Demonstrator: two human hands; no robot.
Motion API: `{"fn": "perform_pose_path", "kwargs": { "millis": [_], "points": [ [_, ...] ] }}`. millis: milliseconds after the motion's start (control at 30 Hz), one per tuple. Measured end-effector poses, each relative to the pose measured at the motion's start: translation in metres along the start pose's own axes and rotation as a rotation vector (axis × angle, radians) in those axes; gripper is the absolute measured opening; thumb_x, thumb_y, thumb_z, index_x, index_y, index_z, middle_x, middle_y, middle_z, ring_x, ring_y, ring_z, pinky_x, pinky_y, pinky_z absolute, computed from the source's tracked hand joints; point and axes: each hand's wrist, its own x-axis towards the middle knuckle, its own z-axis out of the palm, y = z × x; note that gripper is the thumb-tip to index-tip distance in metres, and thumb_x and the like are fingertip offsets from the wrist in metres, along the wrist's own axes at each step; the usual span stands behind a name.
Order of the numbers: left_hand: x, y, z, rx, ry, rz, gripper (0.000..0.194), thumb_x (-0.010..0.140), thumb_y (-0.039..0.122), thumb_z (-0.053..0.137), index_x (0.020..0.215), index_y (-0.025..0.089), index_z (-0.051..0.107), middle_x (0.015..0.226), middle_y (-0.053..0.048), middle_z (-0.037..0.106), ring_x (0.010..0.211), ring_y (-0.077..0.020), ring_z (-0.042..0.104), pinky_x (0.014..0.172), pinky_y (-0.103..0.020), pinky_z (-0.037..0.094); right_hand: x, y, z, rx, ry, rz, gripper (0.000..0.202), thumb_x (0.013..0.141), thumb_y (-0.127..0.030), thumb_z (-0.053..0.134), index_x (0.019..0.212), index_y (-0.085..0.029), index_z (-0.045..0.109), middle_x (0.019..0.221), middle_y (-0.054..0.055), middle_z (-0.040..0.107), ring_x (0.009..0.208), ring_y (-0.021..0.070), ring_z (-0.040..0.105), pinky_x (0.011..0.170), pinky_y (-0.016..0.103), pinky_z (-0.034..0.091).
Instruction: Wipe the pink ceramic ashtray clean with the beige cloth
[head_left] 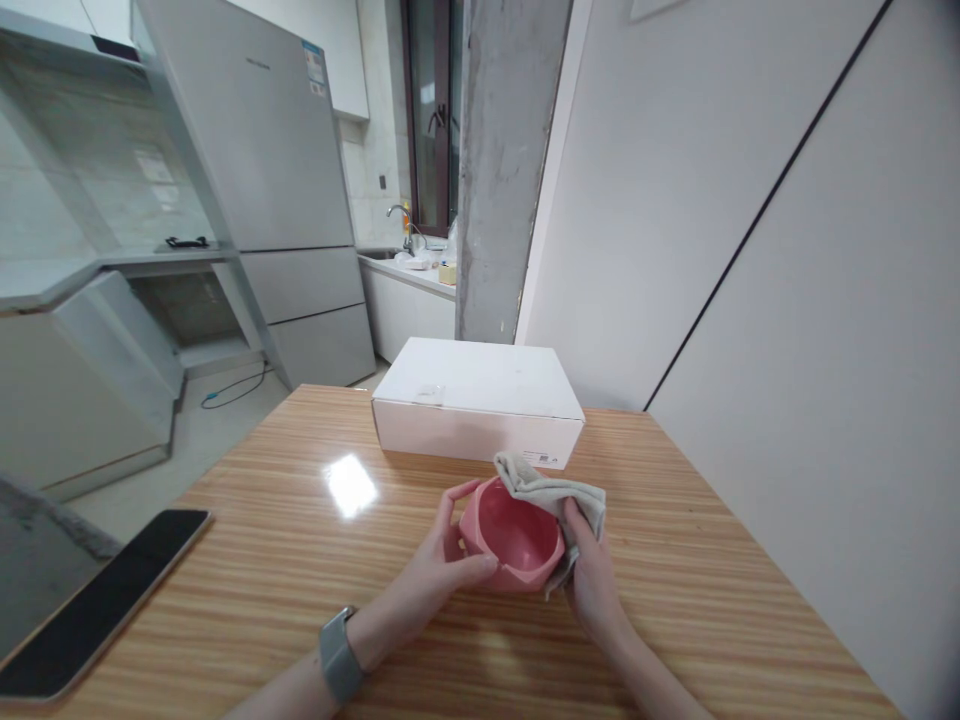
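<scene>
A pink bowl (pixel 517 535) with an angular outer wall is tilted so that its inside faces me. My left hand (pixel 450 555) grips its left side, thumb at the near rim and fingers around the far side. In my right hand (pixel 589 560) is a folded light grey cloth (pixel 555 490), pinched under the thumb. The cloth lies over the bowl's right rim and hangs down along its right outer side. The fingers behind the cloth are hidden. Whether the bowl touches the table, I cannot tell.
A white box (pixel 472 400) lies on the wood-grain table (pixel 285 570) just beyond the bowl. At the table's left edge is a dark-screened phone (pixel 105 605). A white wall (pixel 720 250) borders the table on the right; a fridge (pixel 262 150) stands behind at left.
</scene>
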Motion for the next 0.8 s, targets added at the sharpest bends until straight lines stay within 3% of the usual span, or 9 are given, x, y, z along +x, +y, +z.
{"fn": "perform_pose_path", "kwargs": {
  "millis": [133, 233, 533, 800],
  "points": [
    [-0.001, 0.002, -0.006, 0.179, -0.1, 0.027, 0.117, 0.04, 0.022, 0.094, 0.139, 0.029, 0.033, 0.141, -0.012, 0.048, 0.13, -0.034, 0.046, 0.112, -0.053, 0.028, -0.004, -0.011, 0.003, 0.014, -0.197, 0.074, 0.037, 0.077, -0.042, 0.072, 0.109, -0.023, 0.073, 0.102, 0.006, 0.077, 0.104, 0.0291, 0.067, 0.096, 0.041, 0.049],
    [-0.001, 0.002, -0.01, 0.264, -0.144, 0.025, 0.123, 0.031, 0.019, 0.095, 0.14, 0.027, 0.037, 0.145, -0.012, 0.045, 0.135, -0.0347, 0.039, 0.116, -0.051, 0.02, -0.008, -0.017, 0.007, 0.003, -0.278, 0.112, 0.036, 0.076, -0.041, 0.073, 0.108, -0.023, 0.074, 0.1, 0.007, 0.077, 0.102, 0.0299, 0.068, 0.094, 0.041, 0.05],
    [0.006, -0.003, -0.004, 0.238, 0.054, 0.163, 0.114, 0.039, 0.019, 0.094, 0.139, 0.026, 0.038, 0.142, -0.012, 0.049, 0.132, -0.0342, 0.044, 0.113, -0.049, 0.03, -0.004, 0.001, 0.008, 0.022, -0.061, 0.036, 0.031, 0.076, -0.049, 0.072, 0.096, -0.025, 0.076, 0.098, 0.004, 0.078, 0.107, 0.0293, 0.066, 0.102, 0.044, 0.045],
    [0.004, 0.002, 0.004, 0.342, 0.253, 0.226, 0.115, 0.04, 0.015, 0.093, 0.139, 0.026, 0.036, 0.145, -0.011, 0.045, 0.135, -0.0333, 0.04, 0.115, -0.046, 0.03, -0.019, 0.023, 0.011, -0.048, -0.015, -0.054, 0.033, 0.079, -0.043, 0.069, 0.109, -0.028, 0.072, 0.118, 0.002, 0.072, 0.126, 0.0246, 0.053, 0.116, 0.043, 0.03]
  ]
}}
